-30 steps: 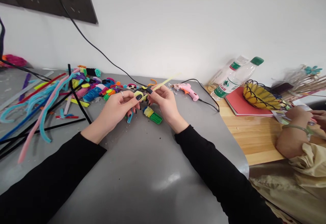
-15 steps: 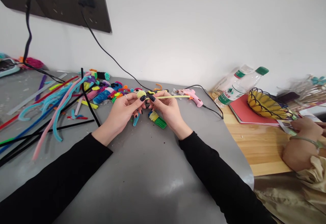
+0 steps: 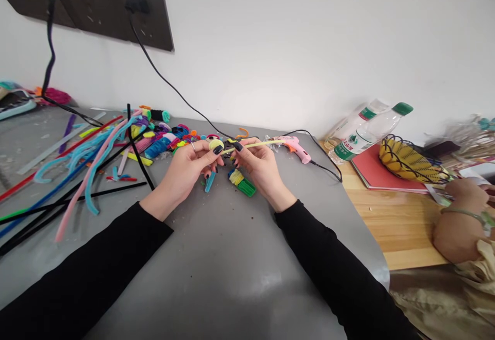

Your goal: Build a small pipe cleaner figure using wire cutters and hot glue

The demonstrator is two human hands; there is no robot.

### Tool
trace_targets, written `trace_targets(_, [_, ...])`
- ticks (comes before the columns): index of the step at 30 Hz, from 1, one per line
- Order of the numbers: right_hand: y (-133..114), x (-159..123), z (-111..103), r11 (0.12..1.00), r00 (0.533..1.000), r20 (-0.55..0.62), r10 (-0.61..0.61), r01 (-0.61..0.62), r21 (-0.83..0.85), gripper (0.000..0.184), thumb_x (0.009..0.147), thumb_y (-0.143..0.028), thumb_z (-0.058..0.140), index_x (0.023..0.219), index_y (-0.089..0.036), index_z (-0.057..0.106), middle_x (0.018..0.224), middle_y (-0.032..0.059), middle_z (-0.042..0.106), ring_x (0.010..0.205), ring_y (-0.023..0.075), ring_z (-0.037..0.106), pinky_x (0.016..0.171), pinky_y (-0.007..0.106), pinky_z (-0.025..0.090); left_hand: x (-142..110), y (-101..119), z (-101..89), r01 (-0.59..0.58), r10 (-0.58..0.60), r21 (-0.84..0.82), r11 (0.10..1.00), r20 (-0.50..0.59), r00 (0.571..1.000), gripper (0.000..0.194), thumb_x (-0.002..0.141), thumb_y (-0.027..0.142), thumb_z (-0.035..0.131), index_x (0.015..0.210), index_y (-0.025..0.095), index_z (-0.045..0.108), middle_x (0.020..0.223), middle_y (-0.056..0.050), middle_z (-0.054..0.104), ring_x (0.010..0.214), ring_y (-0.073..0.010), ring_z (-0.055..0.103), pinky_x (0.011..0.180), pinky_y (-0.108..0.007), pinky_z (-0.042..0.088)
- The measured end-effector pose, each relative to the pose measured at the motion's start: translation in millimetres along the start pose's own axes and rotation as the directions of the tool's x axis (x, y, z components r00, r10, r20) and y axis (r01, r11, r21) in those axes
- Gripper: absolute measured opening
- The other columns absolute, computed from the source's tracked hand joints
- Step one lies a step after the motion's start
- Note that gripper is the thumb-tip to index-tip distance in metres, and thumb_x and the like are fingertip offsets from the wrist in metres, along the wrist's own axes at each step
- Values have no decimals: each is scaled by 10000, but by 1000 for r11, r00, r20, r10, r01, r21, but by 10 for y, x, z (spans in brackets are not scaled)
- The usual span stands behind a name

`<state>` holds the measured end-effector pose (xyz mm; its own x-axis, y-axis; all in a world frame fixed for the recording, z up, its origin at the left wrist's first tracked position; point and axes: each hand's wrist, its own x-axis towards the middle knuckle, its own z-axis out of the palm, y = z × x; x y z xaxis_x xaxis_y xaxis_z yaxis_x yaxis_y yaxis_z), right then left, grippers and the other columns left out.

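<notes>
Between the fingertips of my left hand [image 3: 185,167] is a small coil of pale yellow pipe cleaner [image 3: 215,145]. My right hand [image 3: 260,167] pinches the straight free length of the same yellow pipe cleaner [image 3: 266,144], which runs off to the right past my knuckles. Both hands are closed and held over the grey mat [image 3: 216,257]. Just below them lies a green piece with a yellow wrapped end [image 3: 243,183], made of pipe cleaner. A short blue piece [image 3: 210,181] shows under my left fingers, partly hidden.
Left of my hands lie loose pipe cleaners [image 3: 96,159] and several coiled colourful pieces [image 3: 158,145]. A pink glue gun [image 3: 296,148] rests behind my right hand, its cord on the mat. Bottles [image 3: 358,136], a red notebook [image 3: 381,172], a yellow basket [image 3: 410,160] and another person's arm [image 3: 460,226] are at right.
My hands have drawn slightly apart at the fingertips, and a stretch of yellow pipe cleaner now shows between them. The whole view has shifted a little.
</notes>
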<state>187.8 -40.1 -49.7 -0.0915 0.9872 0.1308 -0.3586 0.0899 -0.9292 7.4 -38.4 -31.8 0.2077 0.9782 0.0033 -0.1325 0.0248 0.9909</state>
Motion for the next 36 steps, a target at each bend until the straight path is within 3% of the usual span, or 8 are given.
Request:
trace_targets(6, [22, 17, -23, 999, 999, -40, -11, 10, -38, 470, 692, -550, 947, 879, -224, 667, 747, -36, 702, 634, 107, 631, 622, 255, 551, 0, -3, -25, -2, -24, 168, 986, 154, 988, 277, 679, 423, 855, 615, 210, 689, 610, -54, 700, 521, -156, 549, 463, -267, 424])
trace_targets(12, [48, 29, -20, 995, 999, -7, -42, 41, -96, 471, 725, -583, 917, 879, -230, 646, 733, -36, 677, 645, 119, 621, 631, 267, 555, 13, -16, -39, 16, -72, 231, 973, 237, 969, 309, 680, 421, 853, 574, 211, 652, 591, -54, 698, 489, -141, 526, 454, -257, 422])
trace_targets(15, [26, 31, -25, 995, 998, -30, -50, 47, -83, 482, 720, -588, 918, 896, -231, 647, 755, -40, 678, 632, 108, 609, 607, 256, 540, 5, -8, -11, 44, -86, 201, 979, 201, 976, 345, 685, 469, 867, 621, 206, 654, 612, -47, 696, 491, -133, 525, 453, -249, 417])
trace_targets(18, [-5, 28, -25, 994, 997, -47, -59, 54, -90, 476, 735, -593, 905, 895, -239, 630, 752, -49, 664, 621, 104, 603, 591, 251, 530, -5, 0, 19, 19, -31, 124, 992, 99, 995, 392, 683, 528, 889, 702, 203, 670, 684, -53, 719, 532, -141, 550, 460, -251, 412])
trace_targets(24, [-7, 0, 15, 997, 1000, 21, -23, 25, -71, 483, 754, -595, 897, 922, -239, 618, 800, -34, 697, 631, 103, 630, 604, 259, 545, 23, -47, 2, -52, 53, 19, 998, -95, 994, 525, 668, 633, 896, 896, 197, 714, 755, -50, 734, 567, -147, 567, 500, -268, 398])
trace_targets(36, [-18, -7, 16, 1000, 999, 39, -8, 9, -21, 475, 737, -578, 918, 926, -249, 631, 849, -25, 731, 651, 107, 649, 618, 260, 551, 16, -54, -2, 50, -52, -44, 998, -40, 998, 486, 633, 582, 936, 832, 171, 771, 829, -103, 779, 621, -152, 575, 517, -262, 412])
